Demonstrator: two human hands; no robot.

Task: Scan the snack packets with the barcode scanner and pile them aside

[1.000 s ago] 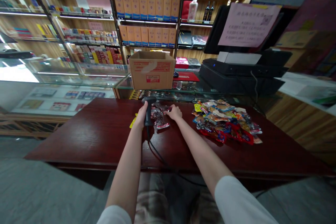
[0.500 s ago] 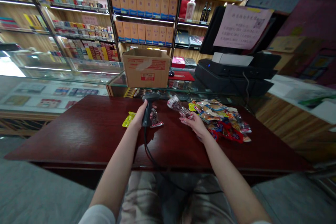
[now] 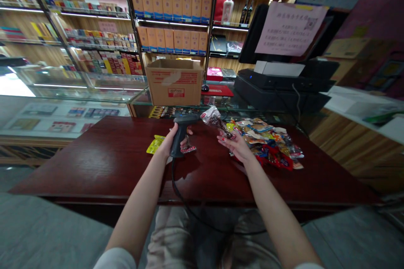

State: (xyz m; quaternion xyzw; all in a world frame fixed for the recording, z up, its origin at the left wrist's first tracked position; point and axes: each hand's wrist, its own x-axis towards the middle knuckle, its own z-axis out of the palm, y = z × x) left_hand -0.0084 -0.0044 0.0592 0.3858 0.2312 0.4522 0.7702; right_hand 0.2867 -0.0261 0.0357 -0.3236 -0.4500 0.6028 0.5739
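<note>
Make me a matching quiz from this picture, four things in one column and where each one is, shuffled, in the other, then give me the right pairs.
Things
1. handheld scanner
2. cardboard box
3. yellow packet
4. raised clear packet

Places
A. on the table, just left of the left hand
B. in the right hand
C. gripped by the left hand
D. on the glass counter

Right pairs: 1-C, 2-D, 3-A, 4-B.

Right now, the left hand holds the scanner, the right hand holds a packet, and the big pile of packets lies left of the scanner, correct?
Not quite: the head view shows the pile of packets lying right of the scanner. The left hand does hold the scanner, and the right hand a packet.
</note>
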